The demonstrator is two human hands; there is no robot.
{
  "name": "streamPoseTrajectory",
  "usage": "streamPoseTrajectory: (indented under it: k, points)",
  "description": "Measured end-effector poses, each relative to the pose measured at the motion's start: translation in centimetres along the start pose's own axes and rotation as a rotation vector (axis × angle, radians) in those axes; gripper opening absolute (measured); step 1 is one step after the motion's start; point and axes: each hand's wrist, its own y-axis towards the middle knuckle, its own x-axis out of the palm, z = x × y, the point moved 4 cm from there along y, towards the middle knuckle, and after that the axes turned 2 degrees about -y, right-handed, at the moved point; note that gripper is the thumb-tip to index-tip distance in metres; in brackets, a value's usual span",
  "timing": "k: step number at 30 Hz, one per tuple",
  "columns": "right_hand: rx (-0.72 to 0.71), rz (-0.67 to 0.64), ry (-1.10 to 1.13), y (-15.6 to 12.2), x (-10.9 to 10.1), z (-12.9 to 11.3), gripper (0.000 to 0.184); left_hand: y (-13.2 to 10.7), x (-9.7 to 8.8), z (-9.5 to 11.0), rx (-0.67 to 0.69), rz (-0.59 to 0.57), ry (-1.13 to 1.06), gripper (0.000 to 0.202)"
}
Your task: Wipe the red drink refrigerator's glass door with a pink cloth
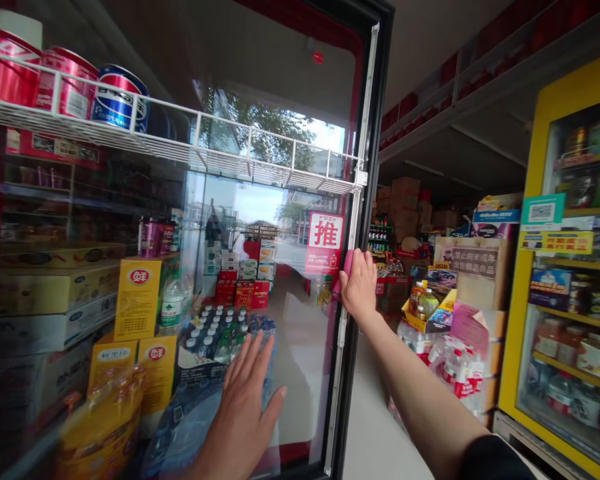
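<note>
A glass cooler door (pixel 300 373) with a dark frame stands swung open in front of me, a wire rack (pixel 275 170) fixed across it. My right hand (pixel 360 283) presses a pink cloth (pixel 349 261) against the door's inner edge, beside a red and white push sticker (pixel 326 233). Only a strip of the cloth shows past the fingers. Lower down, my left hand (pixel 247 390) is spread flat with its fingers apart, at or close to the glass; whether it touches I cannot tell.
Drink cans (pixel 120 99) sit on the rack at the upper left. Through the glass show yellow boxes (pixel 137 300) and bottles. At right, a yellow-framed display fridge (pixel 523 320) stands behind stacked goods and wrapped bottles (pixel 457 367).
</note>
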Motion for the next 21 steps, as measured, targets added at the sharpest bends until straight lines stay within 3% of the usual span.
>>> streamPoseTrajectory:
  k: [3,6,11,13,15,18,21]
  points:
    - [-0.046,0.031,0.067,0.7,-0.2,-0.1,0.068,-0.1,0.0,0.0,-0.003,-0.029,-0.026,0.077]
    - [-0.060,0.115,0.123,2.7,-1.8,0.2,0.061,-0.3,-0.3,-0.7,-0.021,-0.069,-0.054,0.071]
    - [-0.012,0.228,0.070,11.8,-5.9,0.9,0.054,-0.7,-0.3,-2.0,-0.049,-0.096,-0.082,0.063]
    - [0.013,0.259,0.055,15.2,-6.8,0.8,0.059,-0.9,0.1,-2.2,-0.060,-0.098,-0.086,0.062]
    - [0.042,0.283,0.038,16.8,-6.7,0.5,0.060,-1.1,0.5,-2.4,-0.079,-0.098,-0.090,0.061]
    - [0.000,0.263,-0.008,15.1,-4.9,-0.1,0.063,-1.2,0.8,-2.3,-0.095,-0.106,-0.091,0.060]
    - [-0.080,0.183,-0.023,10.0,-2.2,-0.1,0.074,-1.4,0.8,-2.1,-0.092,-0.120,-0.090,0.059]
